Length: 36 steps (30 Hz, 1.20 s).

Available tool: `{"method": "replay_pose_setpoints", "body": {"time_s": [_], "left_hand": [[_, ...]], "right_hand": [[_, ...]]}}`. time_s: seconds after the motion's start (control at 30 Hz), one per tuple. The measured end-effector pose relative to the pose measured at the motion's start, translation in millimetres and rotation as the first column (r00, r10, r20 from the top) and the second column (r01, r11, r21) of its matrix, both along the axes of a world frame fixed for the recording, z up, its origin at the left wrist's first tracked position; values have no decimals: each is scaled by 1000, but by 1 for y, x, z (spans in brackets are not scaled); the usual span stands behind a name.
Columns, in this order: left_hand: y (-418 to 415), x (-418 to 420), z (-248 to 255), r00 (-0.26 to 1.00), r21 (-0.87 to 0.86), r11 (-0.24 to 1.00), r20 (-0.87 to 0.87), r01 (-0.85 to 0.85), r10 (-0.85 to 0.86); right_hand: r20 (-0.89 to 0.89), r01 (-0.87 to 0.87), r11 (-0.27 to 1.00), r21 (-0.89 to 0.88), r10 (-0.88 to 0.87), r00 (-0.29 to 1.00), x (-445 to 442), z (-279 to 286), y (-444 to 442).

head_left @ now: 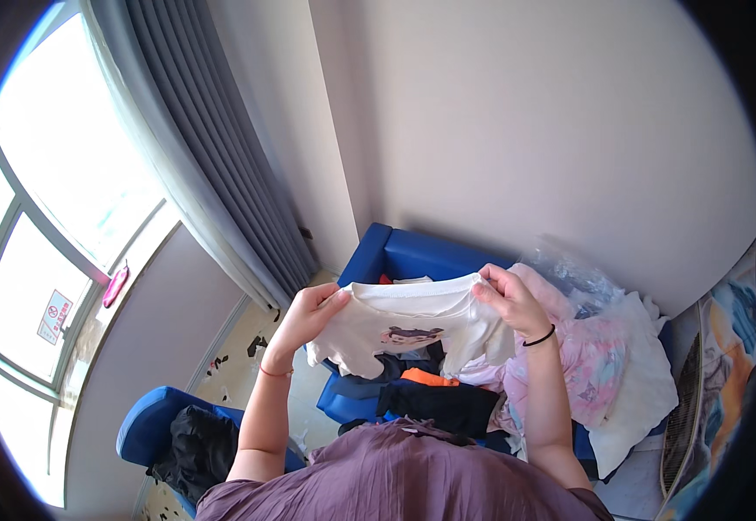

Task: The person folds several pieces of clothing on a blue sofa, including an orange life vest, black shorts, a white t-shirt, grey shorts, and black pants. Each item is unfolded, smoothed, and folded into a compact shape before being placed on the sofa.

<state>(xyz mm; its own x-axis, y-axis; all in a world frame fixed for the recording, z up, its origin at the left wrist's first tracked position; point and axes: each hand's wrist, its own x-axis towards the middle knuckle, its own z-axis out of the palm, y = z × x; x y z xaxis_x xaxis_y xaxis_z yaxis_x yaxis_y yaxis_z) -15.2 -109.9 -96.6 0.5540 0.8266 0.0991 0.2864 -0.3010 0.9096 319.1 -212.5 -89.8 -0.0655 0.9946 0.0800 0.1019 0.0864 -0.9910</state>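
A white T-shirt with a printed cartoon picture on its front hangs in the air between my hands. My left hand pinches one shoulder beside the neckline, thumb on top. At the opposite shoulder, my right hand grips the fabric between thumb and fingers. The neckline is stretched nearly straight, and the lower part of the shirt droops away from me. Beneath it, black folded clothing and an orange garment lie on a blue sofa. The shirt hides part of the sofa seat.
Pink quilted bedding or clothing, white fabric and clear plastic wrap are heaped at the sofa's right. A blue chair at left bears a black jacket. Scraps litter the floor near a grey curtain.
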Motion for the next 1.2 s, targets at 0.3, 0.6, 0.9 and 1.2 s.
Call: {"method": "replay_pose_setpoints", "body": {"time_s": [0.3,0.6,0.9,1.2], "left_hand": [[-2,-1,3,999,-8,1000,35,20,-20],[-10,9,-6,995,-20,995,-27,98,-99],[-26,22,-3,955,295,911,-21,288,-295],[-38,26,-3,919,546,786,-388,289,-69]], "right_hand": [[-21,-137,988,-78,136,991,6,-5,-6],[409,276,953,124,-302,861,-5,-28,4],[693,297,944,141,-309,652,-5,-23,0],[559,41,999,-15,-26,829,9,-47,0]]}}
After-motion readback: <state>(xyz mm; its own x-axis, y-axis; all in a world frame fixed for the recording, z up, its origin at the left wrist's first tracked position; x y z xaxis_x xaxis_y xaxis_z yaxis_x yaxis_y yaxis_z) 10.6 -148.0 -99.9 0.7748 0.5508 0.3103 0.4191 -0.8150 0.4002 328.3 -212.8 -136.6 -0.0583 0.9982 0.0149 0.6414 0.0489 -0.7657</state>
